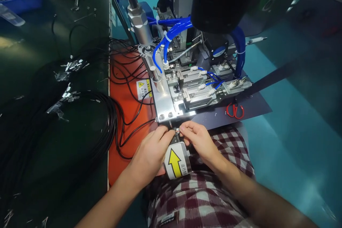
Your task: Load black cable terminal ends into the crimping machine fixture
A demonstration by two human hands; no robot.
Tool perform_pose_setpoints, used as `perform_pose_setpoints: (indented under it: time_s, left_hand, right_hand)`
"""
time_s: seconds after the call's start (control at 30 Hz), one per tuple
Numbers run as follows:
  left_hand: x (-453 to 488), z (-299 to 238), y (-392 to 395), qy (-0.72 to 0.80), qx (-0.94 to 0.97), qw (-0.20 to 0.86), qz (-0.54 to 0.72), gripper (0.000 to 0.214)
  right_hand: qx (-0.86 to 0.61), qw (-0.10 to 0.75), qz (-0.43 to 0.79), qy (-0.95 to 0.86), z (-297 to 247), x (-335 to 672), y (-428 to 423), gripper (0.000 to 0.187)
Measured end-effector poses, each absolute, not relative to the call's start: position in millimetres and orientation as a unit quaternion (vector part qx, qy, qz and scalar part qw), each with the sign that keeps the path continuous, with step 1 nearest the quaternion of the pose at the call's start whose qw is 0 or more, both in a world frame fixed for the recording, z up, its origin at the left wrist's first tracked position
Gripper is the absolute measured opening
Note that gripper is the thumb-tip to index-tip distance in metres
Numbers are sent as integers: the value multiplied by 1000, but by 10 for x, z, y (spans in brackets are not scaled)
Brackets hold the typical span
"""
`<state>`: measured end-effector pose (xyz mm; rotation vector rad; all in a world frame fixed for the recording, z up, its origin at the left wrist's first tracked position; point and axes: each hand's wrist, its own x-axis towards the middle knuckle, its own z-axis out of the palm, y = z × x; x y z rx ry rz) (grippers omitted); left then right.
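Observation:
My left hand point(153, 149) is closed in a pinch at the front edge of the machine, its fingertips beside a small silver metal piece point(177, 130). From the other side, the thumb and forefinger of my right hand point(197, 137) pinch that silver piece. What my left fingers hold, if anything, is hidden behind them. Just below both hands is a white label with a yellow arrow point(174, 162) on the machine's front part. The metal plate point(165, 105) of the machine lies right above my fingertips. A black cable point(139, 130) runs in from the left towards the machine.
Coiled black cables point(108, 124) spread over the dark table and orange surface point(125, 96). Small silver parts point(74, 65) lie in piles there, with a wrench point(77, 1) behind. Red-handled scissors point(235, 111) rest on the machine's base. Blue air tubes point(177, 26) arch over the cylinders.

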<state>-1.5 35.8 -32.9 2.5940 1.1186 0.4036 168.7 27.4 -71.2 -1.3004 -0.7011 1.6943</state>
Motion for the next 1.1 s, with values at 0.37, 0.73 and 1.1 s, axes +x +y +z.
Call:
perform_pose_setpoints:
  time_s: [0.37, 0.73, 1.1]
  left_hand:
    - [111, -289, 26, 510, 854, 88, 58, 47]
    - [96, -401, 17, 531, 826, 133, 133, 39]
    - [131, -450, 33, 519, 847, 69, 97, 38]
  right_hand:
    - [-483, 407, 735, -247, -725, 1731, 322, 37]
    - [-485, 431, 692, -315, -737, 1708, 300, 36]
    - [-519, 474, 626, -337, -783, 1597, 208, 26]
